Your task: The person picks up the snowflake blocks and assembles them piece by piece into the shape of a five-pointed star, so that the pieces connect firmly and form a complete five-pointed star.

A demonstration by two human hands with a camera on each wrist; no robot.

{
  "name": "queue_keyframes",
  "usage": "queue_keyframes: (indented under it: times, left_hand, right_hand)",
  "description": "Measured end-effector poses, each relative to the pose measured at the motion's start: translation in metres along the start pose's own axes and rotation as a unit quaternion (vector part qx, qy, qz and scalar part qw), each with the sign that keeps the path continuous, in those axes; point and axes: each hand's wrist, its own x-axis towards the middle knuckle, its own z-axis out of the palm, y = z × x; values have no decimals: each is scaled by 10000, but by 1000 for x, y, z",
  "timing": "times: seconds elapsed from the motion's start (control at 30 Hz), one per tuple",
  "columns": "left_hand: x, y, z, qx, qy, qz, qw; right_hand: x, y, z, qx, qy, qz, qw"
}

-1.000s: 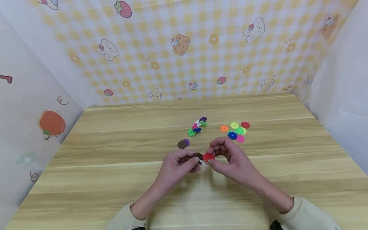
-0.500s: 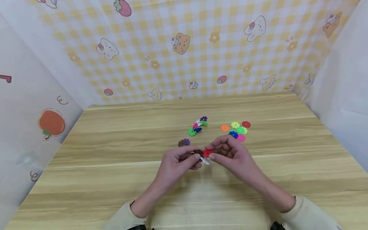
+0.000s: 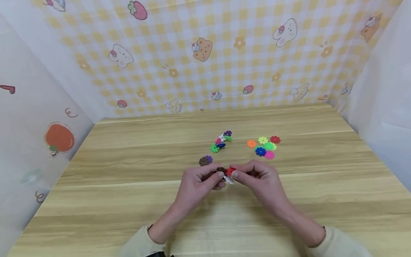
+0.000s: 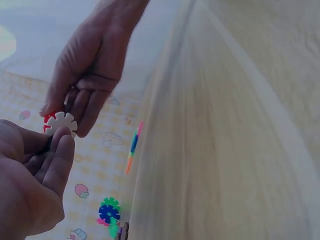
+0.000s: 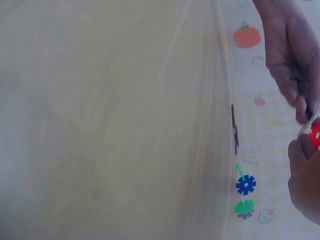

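Note:
Between both hands, above the table, is a small cluster of notched plastic discs. My left hand [image 3: 197, 184] pinches a brown disc [image 3: 221, 170] with thumb and fingers. My right hand [image 3: 261, 180] pinches a red disc [image 3: 229, 171] whose edge meets the brown one. A white disc [image 4: 62, 123] sits just below them, its notched rim facing the left wrist camera. In the right wrist view the red disc [image 5: 315, 134] shows partly at the frame's edge, with my right fingers on it. Fingers cover much of the brown disc.
Behind the hands stands a joined chain of discs [image 3: 214, 148]. Farther right lies a loose pile with a blue disc [image 3: 260, 151], an orange disc [image 3: 251, 144] and several others. A brown disc [image 3: 203, 161] and a purple disc lie near my left fingers. A patterned cloth backs the table.
The red disc has moved slightly left against the brown one and is now more covered by fingers. My right fingers have drawn down and curled closer around it. My left hand stays nearly still.

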Motion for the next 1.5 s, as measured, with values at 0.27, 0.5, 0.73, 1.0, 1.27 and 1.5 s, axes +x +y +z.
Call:
queue_keyframes:
  times: [0.27,0.5,0.73,1.0,1.27,1.5]
  left_hand:
    - [4,7,-5,616,-217,175,9977]
    - [5,9,-2,1552,-202,1153,9809]
    - [4,2,0,1297,-266,437,9902]
    - [18,-4,-18,1055,-765,-917,9872]
    - [61,-14,-64,1657,112,-1470,9751]
    - [100,-30,-79,1599,652,-1856,9673]
  right_hand:
    - [-5,-3,8,-642,340,-721,9947]
    - [-4,-5,12,-777,412,-1228,9885]
    - [-6,-1,11,-1151,421,-431,9915]
    - [-5,1,-4,-1327,-202,499,9897]
    - [5,10,-56,-1115,659,1706,9768]
    - [28,16,-82,-762,740,2003,9740]
